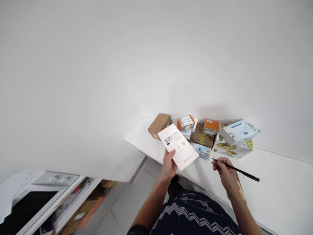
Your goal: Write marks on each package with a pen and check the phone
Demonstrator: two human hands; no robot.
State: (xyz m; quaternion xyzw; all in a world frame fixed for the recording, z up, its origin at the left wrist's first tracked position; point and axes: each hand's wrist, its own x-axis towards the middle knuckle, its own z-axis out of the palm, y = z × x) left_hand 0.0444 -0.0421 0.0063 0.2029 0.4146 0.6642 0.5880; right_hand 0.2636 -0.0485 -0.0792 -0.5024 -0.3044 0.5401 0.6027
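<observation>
My left hand (168, 164) holds a flat white box (178, 146) with a barcode label and red print, lifted and tilted over the front edge of the white table (281, 176). My right hand (226, 173) grips a black pen (236, 169), its tip pointing left and its tail sticking out to the right, just above the table. Both hands are close to a cluster of small boxes at the back of the table.
Against the wall stand a brown cardboard box (160, 125), two orange-and-green cartons (186, 123) (211, 127), a brown package (201, 137), an avocado-print box (231, 148) and a blue tissue pack (241, 130). A lower white shelf with papers and boxes (73, 209) lies at the left.
</observation>
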